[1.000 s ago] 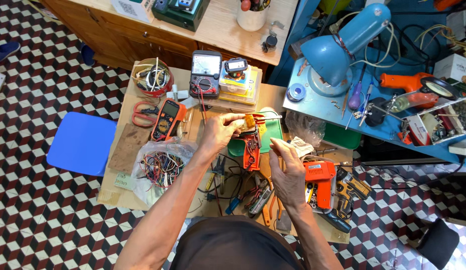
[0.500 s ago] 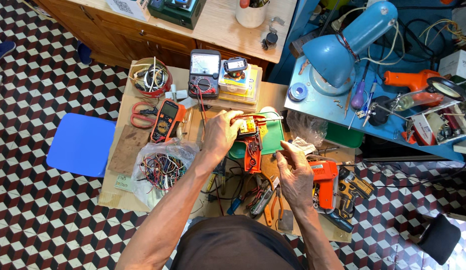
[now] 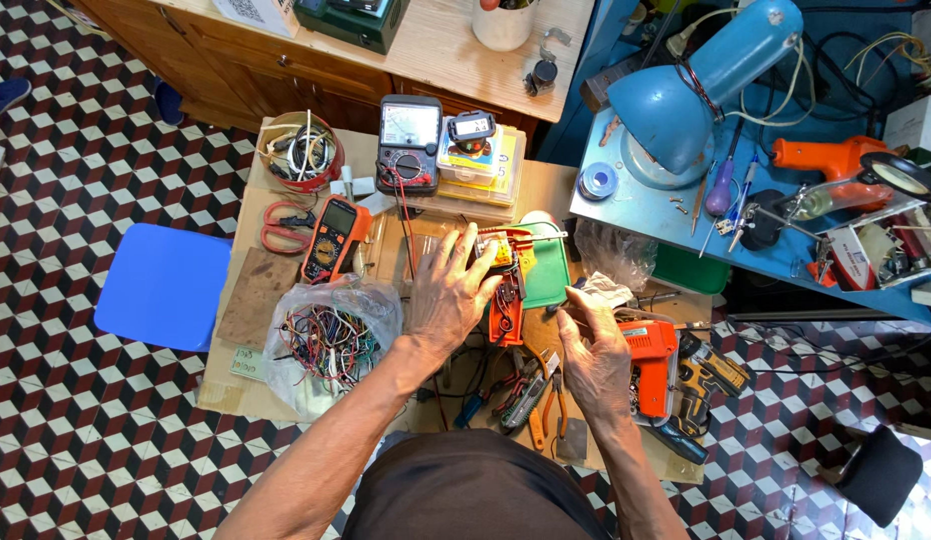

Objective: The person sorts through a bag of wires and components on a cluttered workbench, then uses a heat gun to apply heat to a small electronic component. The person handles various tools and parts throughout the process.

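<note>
On the low bench [image 3: 246, 390], at its centre, an opened orange power-tool housing [image 3: 506, 300] lies with its internals exposed, wires and small parts showing in the shell. The left hand [image 3: 448, 295] rests over the left side of the housing, fingers spread and lightly curled, pressing it down rather than closing around it. The right hand [image 3: 594, 345] sits just right of and below the housing, fingers bent inward as if pinching something small; what it holds, if anything, is too small to tell. To do this step well, it seems advisable to keep the left palm flat on the shell so it cannot slide, and to bring the right fingertips in from the open side, clear of the loose wiring. The housing lies under the left fingertips and near, but apart from, the right hand. A green pad [image 3: 546, 265] lies against the housing's right edge. An orange soldering gun [image 3: 648, 360] lies just right of the right hand, pliers [image 3: 546, 405] just below it. A clear bag of coloured wires [image 3: 326, 340] sits left of the left wrist, an orange multimeter [image 3: 331, 238] above that.
</note>
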